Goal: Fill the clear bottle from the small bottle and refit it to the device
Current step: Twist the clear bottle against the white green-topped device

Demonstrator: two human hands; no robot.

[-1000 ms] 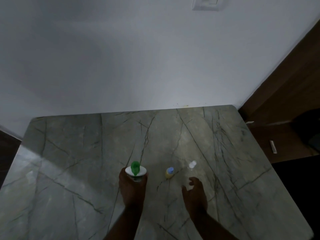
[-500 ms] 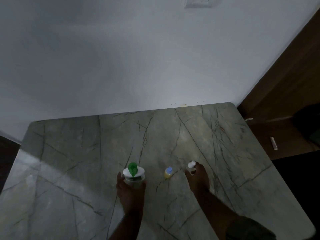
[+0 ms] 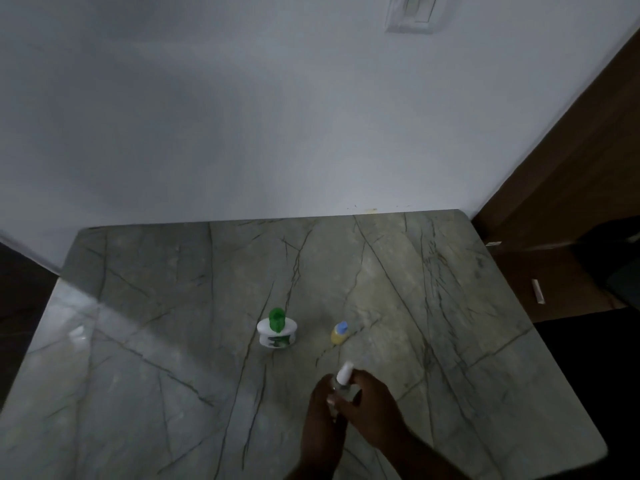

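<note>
Clear bottle [image 3: 338,386]: held over the near part of the table [image 3: 145,358], white cap tilted away.
Left hand [image 3: 321,412]: fingers curled on the bottle's body.
Right hand [image 3: 372,407]: fingers wrapped round it from the right.
Small bottle [image 3: 340,333]: stood upright, blue-capped, beyond the hands.
Device [image 3: 277,330]: set left of it, apart, untouched.

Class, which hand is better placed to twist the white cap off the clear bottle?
Probably the right hand: its fingers sit beside the white cap, while the left hand grips the clear bottle lower down.
</note>
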